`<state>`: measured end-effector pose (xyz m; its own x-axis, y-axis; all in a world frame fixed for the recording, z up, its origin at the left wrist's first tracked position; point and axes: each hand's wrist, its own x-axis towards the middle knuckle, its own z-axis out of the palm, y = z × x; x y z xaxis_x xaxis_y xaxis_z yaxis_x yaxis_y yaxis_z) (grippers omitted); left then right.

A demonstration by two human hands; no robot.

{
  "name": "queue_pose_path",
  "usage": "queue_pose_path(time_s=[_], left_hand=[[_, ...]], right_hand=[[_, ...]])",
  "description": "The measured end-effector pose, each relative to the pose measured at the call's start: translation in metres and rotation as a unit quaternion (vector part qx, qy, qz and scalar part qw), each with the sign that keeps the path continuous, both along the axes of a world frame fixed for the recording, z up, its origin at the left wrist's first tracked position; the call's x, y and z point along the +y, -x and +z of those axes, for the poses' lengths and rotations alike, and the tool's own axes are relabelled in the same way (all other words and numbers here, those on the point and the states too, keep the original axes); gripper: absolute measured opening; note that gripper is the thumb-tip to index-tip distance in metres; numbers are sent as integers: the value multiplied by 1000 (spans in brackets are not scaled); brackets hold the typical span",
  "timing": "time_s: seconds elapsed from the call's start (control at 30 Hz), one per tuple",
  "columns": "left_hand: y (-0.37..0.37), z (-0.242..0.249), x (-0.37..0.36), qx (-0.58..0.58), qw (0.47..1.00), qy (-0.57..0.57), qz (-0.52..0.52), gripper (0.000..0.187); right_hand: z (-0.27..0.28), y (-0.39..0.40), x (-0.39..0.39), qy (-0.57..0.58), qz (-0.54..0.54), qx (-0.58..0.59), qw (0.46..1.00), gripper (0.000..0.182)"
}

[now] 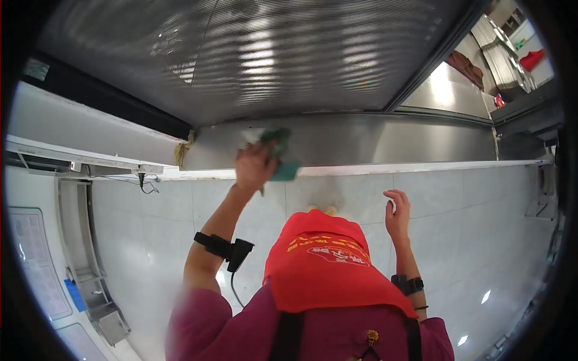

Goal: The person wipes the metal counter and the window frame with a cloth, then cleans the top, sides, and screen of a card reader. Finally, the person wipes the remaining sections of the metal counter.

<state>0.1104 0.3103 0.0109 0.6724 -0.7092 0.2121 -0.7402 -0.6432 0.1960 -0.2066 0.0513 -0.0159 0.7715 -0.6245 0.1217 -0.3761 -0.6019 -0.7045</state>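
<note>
Green cloth (286, 171) — in and beside the left grip (254, 166).

I read this as a shop or commercial kitchen: steel ledge (361, 141) under the left hand (257, 165), metal worktop (442, 90) beyond the right hand (398, 215), lettered apron (325, 265) between.

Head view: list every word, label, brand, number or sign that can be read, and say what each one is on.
None can be quoted with certainty.
Red apron: yellow curved lettering and white characters in an outlined emblem, too blurred to read.
Framed wall panel: print too small.
Sticker on the dark frame, upper left: unreadable.
</note>
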Motion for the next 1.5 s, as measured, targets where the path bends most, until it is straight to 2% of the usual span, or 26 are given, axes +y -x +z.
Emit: queue_pose_path(time_s=[0.03, 0.13, 0.2, 0.27, 0.37, 0.47, 0.5, 0.6, 0.67, 0.73, 0.77, 0.87, 1.03, 1.23, 1.27, 1.37, 1.47, 1.5], left_hand=[[8, 19, -4, 16, 999, -25, -22, 39], [-41, 0, 35, 24, 997, 13, 76, 38], [-84, -19, 74, 9, 984, 15, 177, 35], [-91, -9, 88, -32, 976, 25, 215, 35], [-98, -15, 115, -54, 942, -40, 328, 35], [-92, -4, 113, -45, 921, -41, 384, 37], [-88, -6, 107, -80, 914, -41, 396, 36], [-76, -19, 68, -31, 873, -54, 484, 36], [-42, -30, 27, -97, 923, -49, 369, 36], [-1, -22, -40, -63, 944, -55, 319, 37], [23, -20, -74, -102, 956, -24, 274, 39], [78, -13, -170, -91, 980, -5, 176, 39], [139, -7, -292, -30, 998, -7, 58, 39], [196, -12, -433, -8, 999, 19, -32, 41], [205, -13, -450, -1, 999, 23, -46, 43], [225, -19, -473, -23, 981, 81, -172, 44], [225, -9, -460, 28, 981, 65, -182, 49], [217, -8, -447, 40, 986, 64, -146, 50]], right_hand=[[5, -4, 3, 7, 7, 1, 1000, 27], [10, -7, 3, 7, 1, 2, 1000, 28], [7, 2, 0, -1, -12, 4, 1000, 28], [5, 11, -1, -9, -22, 6, 1000, 29], [8, 26, 2, 24, -44, 25, 998, 28], [-3, 44, -7, -8, -67, 14, 998, 28], [-5, 50, -10, -7, -79, 13, 997, 28], [-13, 63, -31, -8, -101, -1, 995, 28], [-26, 72, -50, -27, -88, -14, 996, 28], [-33, 75, -71, -34, -58, -35, 997, 27], [-34, 80, -85, -32, -50, -42, 997, 27], [-24, 87, -121, 3, -41, -41, 998, 27], [-3, 131, -166, -3, -86, -37, 996, 26], [-18, 227, -207, -33, -196, -22, 980, 26], [-21, 240, -212, -33, -216, -19, 976, 26], [-34, 267, -213, -54, -248, -39, 967, 25], [-39, 269, -218, -64, -240, -26, 968, 26], [-36, 265, -221, -66, -233, -28, 970, 26]])
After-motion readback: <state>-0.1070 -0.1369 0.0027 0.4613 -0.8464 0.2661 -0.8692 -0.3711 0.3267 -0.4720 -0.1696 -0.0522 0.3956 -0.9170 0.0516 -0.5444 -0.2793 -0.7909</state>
